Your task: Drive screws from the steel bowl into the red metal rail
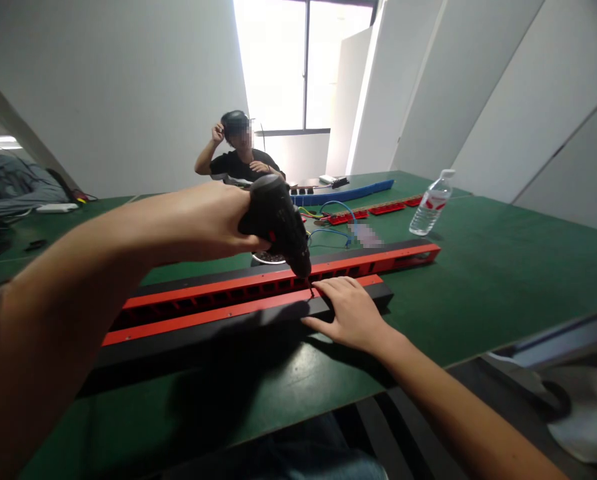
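Note:
My left hand (213,220) is wrapped around the grip of a black power drill (278,223). The drill tilts downward, and its thin bit meets the red top of the nearer red and black bar (258,308) by a screw spot. Close to the bit, my right hand (353,310) grips this bar near its right end, fingers over the top and thumb against the black front side. Just behind lies a second red and black bar (403,255) with a row of square openings. The left ends of both bars are hidden behind my left forearm.
On the green table (508,267) stand a clear water bottle (431,203) and a partly hidden bowl (269,259). Farther back are a blue strip (353,193), red strips (393,207) and loose wires (335,207). A person (241,153) sits opposite; another person's sleeve (23,180) shows left.

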`<state>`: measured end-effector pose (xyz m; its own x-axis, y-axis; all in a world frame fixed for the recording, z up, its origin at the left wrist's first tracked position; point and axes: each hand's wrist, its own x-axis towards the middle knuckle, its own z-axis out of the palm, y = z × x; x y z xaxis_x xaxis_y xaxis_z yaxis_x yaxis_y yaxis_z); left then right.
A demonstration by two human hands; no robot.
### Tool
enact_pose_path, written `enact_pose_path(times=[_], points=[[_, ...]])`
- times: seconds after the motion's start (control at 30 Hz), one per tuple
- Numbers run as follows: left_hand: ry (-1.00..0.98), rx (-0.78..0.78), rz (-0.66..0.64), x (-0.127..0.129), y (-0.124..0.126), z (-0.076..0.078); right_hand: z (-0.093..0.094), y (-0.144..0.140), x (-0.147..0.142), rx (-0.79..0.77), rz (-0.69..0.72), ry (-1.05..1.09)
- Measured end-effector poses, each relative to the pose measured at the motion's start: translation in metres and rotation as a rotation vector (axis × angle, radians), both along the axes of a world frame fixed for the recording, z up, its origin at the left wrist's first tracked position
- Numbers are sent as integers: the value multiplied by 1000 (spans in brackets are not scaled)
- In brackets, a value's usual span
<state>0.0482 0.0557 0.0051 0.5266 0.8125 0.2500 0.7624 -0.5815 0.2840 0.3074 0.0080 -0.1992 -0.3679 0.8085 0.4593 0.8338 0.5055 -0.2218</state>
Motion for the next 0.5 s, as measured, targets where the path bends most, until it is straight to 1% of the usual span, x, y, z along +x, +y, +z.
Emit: enact_pose_path(times=[0.07, 0.1, 0.17, 0.3, 0.4, 0.5], points=[[273, 196, 38, 17, -2, 0, -2, 0, -1, 14, -11, -41], [330, 264, 75, 25, -4, -1, -3, 1, -1, 20, -14, -56], [357, 361, 128, 37, -8, -2, -5, 2, -1, 29, -20, -80], [401, 435, 133, 48, -13, -2, -7, 4, 1, 29, -22, -108], [421, 484, 139, 48, -14, -1, -8, 5, 1, 30, -18, -107], [434, 483, 137, 48, -14, -1, -8, 5, 1, 31, -7, -100]])
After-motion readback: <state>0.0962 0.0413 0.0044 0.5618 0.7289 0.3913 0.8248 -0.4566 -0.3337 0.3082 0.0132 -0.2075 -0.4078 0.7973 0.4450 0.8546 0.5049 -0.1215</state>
